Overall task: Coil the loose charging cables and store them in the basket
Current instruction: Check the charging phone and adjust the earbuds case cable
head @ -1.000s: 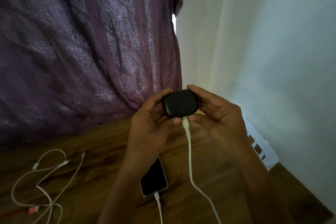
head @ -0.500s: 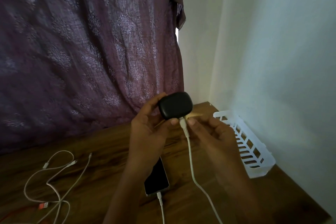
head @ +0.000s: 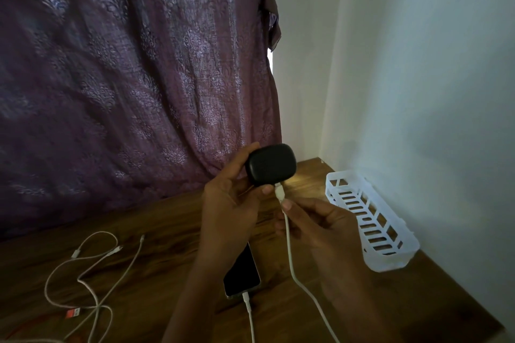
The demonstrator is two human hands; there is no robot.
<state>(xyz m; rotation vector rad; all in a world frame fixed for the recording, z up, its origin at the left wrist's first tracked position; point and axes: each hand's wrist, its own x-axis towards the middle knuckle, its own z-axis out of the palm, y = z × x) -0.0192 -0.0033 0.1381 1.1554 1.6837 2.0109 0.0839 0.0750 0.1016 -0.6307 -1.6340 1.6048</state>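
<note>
Head view. Gripped a smooth, black, pebble-shaped case [head: 269, 164] in the left hand [head: 231, 203], fingers curled round it, above the tabletop [head: 156, 287]. Pinched a thin, white, rubbery cable [head: 289, 259] in the right hand [head: 312, 223], just below its plug [head: 278, 191]. Found the plug right against the underside of the case; could not tell whether seated or free. Saw a glossy, flat, dark phone [head: 242, 273] on the wood-grain tabletop beneath the hands, with a second cable [head: 249, 312] plugged into its near end. Noted loose cables [head: 92, 267] sprawled in slack white loops at the left, well apart from the basket [head: 390, 262]. Saw the long, white, slotted plastic basket at the right against the pale wall [head: 418, 64]; made out no cable in it. Met a purple patterned curtain [head: 125, 78] behind.
</note>
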